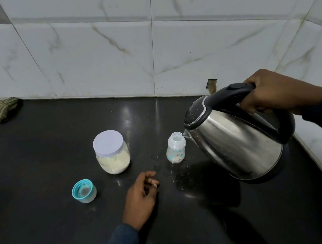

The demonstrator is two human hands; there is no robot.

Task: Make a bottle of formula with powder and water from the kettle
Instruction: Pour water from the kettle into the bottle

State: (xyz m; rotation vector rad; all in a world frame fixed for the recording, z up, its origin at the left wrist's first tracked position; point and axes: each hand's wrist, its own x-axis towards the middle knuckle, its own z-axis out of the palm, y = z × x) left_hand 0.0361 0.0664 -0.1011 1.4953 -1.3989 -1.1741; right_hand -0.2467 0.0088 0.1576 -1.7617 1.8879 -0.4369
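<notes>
bottle: small clear plastic baby bottle (pixel 176 147) with coloured printed shapes, no teat, mouth open; stands upright on the dark glossy stone counter (pixel 46 217), past the left fingertips and well below the right fingers
bottle contents: thin pale layer at the bottom, powder or water cannot tell
kettle: stainless steel kettle with black plastic lid and handle (pixel 236 132), tilted toward the bottle, base off the counter; spout tip sits at the bottle rim, touching or just short cannot tell
kettle surface: brushed metal, spotted with droplets and streaks
jar: round clear jar with flat white screw lid (pixel 112 152), lid on, roughly half full of pale yellow powder; ahead and left of the left fingers, near the bottle but apart
cap: teal and translucent bottle cap (pixel 84 191), lying open side up, left of the left fingers, apart from the jar
counter: scattered drops and specks between left fingertips and bottle
right hand (pixel 272 93): fingers wrapped tight around the top of the kettle handle, wrist raised, dark sleeve at the forearm
left hand (pixel 142 193): rests on the counter, fingers loosely curled inward, holding nothing, dark blue knit sleeve
wall: white marble-look tiles (pixel 147 48), grey veins
far left: brownish striped lump (pixel 2 110) against the wall, unclear what it is
</notes>
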